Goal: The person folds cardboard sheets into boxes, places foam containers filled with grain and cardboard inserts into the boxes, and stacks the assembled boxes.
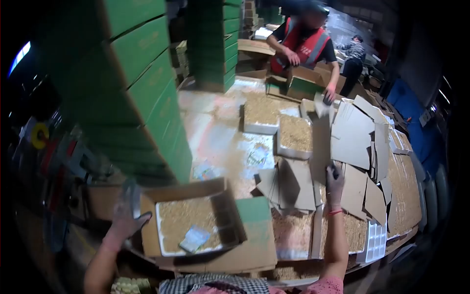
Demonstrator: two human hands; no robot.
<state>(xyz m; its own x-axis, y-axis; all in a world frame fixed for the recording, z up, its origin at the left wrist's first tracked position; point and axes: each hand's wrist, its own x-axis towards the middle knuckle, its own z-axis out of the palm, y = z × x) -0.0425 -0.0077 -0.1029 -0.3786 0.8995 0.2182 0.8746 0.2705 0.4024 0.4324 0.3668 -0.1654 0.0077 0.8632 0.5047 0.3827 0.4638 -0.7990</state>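
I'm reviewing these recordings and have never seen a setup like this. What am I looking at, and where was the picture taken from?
There's no machine: a camera on a person's head looks forward and down at their own hands. The left hand is by an open cardboard box; blur hides whether it grips anything. The box contains a white tray of brown, grainy material, with a small packet on top. The right hand seems to hold a cardboard piece. More cardboard and filled trays cover much of the table. Across it, a co-worker's hand reaches toward the cardboard.
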